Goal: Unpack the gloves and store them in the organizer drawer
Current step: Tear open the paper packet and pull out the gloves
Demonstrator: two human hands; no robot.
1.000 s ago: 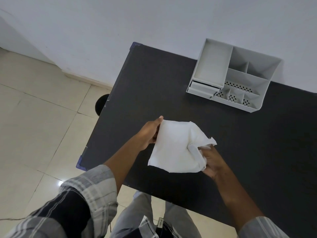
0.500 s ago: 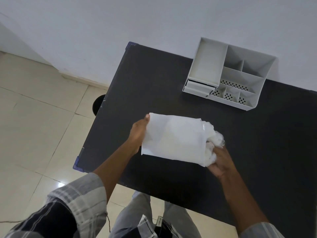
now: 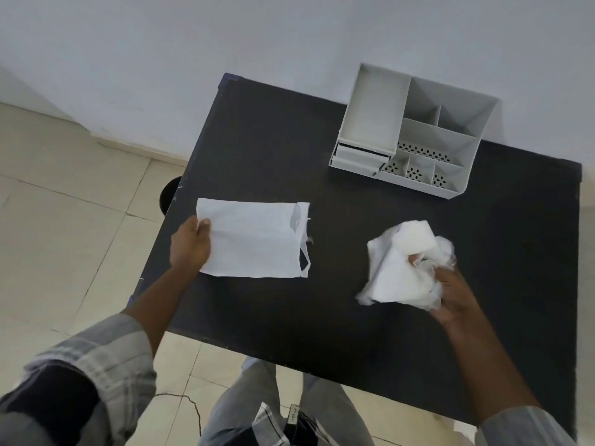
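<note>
My left hand [image 3: 190, 244] pinches the left edge of a flat white packaging bag [image 3: 254, 241], which lies over the left side of the black table [image 3: 289, 149]. Its torn open end faces right. My right hand [image 3: 454, 294] grips a crumpled bundle of thin white gloves [image 3: 402, 265] above the table's right middle, apart from the bag. The grey organizer [image 3: 415, 130] stands at the table's far right edge, with its small drawer [image 3: 355, 157] at the front left corner, pulled out slightly.
A white wall runs behind the table. Beige floor tiles lie to the left, with a dark round object [image 3: 169, 194] on the floor beside the table's left edge. My legs are at the near table edge.
My right hand has pulled the glove bundle out of the bag and moved right. The left hand has moved left with the now flat bag.
</note>
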